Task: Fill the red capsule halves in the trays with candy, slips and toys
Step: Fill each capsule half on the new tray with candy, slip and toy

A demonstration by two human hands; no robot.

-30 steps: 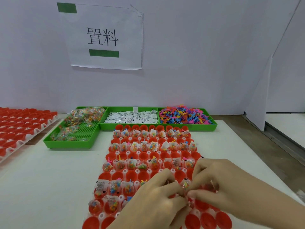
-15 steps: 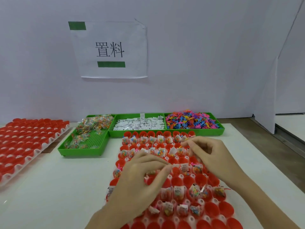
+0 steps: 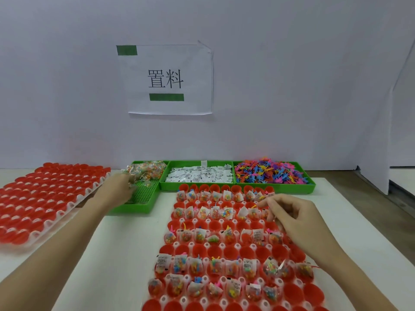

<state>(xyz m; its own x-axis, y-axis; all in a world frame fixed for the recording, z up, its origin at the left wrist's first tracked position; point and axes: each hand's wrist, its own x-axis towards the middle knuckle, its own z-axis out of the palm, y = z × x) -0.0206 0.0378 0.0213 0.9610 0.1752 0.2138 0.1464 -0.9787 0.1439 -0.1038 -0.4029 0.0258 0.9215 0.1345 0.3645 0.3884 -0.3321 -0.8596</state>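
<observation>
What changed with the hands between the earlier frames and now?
The left hand left the capsule tray and reached out into the candy bin. The right hand moved up the tray to its far rows. The slips and toys stayed put.

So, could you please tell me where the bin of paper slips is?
The bin of paper slips sits at the table's back, middle of three green bins, between the candy bin and the toy bin.

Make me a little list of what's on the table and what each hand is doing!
Left hand: reaching into the candy bin, blurred
Right hand: fingers curled over the capsule tray; anything pinched is too small to tell
Middle bin: paper slips
Right bin: colourful toys
Far left: second tray of red halves
Wall: paper sign
</observation>
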